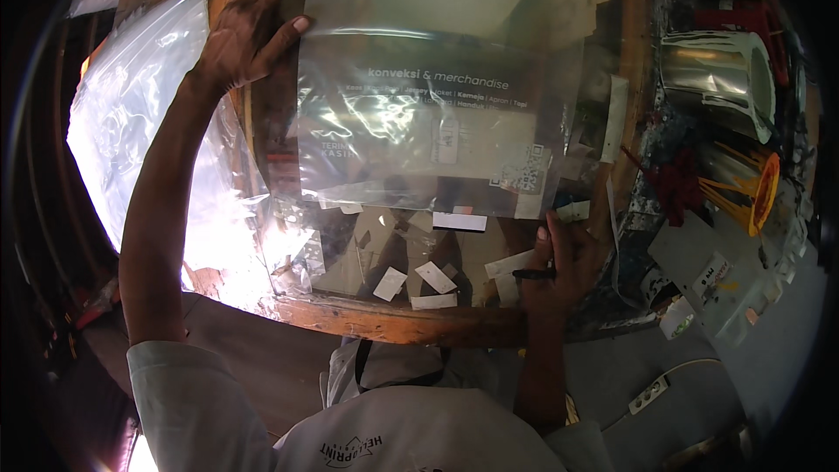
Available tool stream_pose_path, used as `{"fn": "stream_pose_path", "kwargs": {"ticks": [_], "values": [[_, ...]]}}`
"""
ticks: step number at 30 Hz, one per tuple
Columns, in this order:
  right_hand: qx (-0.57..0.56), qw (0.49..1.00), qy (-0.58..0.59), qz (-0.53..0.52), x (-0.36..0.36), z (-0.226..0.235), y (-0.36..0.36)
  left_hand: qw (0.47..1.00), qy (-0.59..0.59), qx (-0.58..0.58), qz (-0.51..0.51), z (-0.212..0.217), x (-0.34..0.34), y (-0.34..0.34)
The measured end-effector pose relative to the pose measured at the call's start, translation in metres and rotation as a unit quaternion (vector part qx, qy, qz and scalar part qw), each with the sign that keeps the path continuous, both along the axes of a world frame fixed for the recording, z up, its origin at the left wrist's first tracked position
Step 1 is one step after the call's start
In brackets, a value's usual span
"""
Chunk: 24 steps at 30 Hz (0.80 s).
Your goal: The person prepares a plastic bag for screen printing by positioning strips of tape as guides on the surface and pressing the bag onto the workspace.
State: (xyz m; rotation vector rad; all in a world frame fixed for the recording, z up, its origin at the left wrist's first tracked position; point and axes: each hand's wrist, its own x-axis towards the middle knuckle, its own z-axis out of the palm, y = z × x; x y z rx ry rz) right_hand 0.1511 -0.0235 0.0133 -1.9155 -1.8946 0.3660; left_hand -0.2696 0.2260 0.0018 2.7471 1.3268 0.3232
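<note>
A clear plastic bag with white print lies flat on a glass-topped wooden table, straight in front of me. My left hand rests beside its upper left edge, fingers stretched out and thumb apart. Close to the bag's lower right corner, my right hand has its fingers bent around a short, dark, pen-like thing. Its fingertips are by the bag's bottom edge. The exact kind of the dark thing is too small to make out.
A stack of clear plastic bags glares brightly at the left. Small white paper pieces are scattered near the wooden front edge. At the right stand a metal can and an orange-rimmed, paint-stained container. A power strip sits lower right.
</note>
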Motion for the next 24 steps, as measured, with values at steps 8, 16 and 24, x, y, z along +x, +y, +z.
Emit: {"fn": "stream_pose_path", "kwargs": {"ticks": [8,16,24], "values": [[0.002,1.000,0.000,-0.002,0.000,-0.001,0.000,1.000,-0.009,-0.001,0.017,-0.001,0.000,-0.003],[-0.005,1.000,0.027,0.001,0.002,0.002,-0.001,1.000,0.002,-0.003,0.010,-0.001,0.000,0.000],[0.050,0.996,-0.019,-0.077,0.049,0.055,0.036,0.999,-0.044,-0.021,-0.002,-0.005,-0.007,0.002]]}}
